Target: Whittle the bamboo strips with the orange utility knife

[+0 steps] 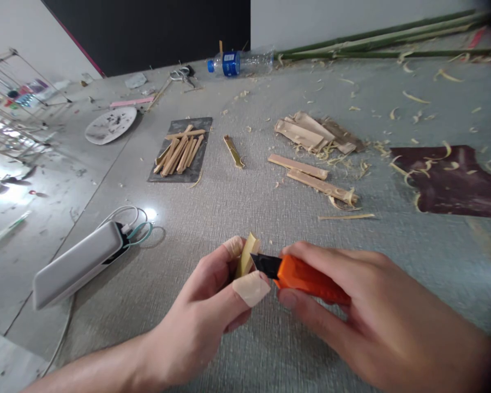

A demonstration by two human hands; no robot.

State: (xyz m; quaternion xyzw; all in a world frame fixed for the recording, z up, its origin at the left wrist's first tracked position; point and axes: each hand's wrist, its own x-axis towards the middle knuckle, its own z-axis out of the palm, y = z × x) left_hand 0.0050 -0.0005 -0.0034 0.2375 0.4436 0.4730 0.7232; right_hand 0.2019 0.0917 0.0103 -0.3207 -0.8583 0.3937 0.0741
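A short pale-yellow bamboo piece (249,252) is pinched between the thumb and fingers of my left hand (213,300), its top end poking up. Tape wraps the thumb and a fingertip of that hand. My right hand (352,305) is closed around an orange utility knife (306,278). The dark blade points left, its tip at the bamboo piece just above my left thumb. Beyond my hands, two split bamboo strips (319,183) lie on the grey table, and a single short strip (233,151) lies further left.
Bamboo sticks (180,153) lie on a dark sheet (153,176). A power bank (79,265) with cables is at left. Flat wood pieces (306,131), brown sandpaper (454,185), a plastic bottle (231,64), green poles (372,46), a white plate (125,117) and scattered shavings lie further back.
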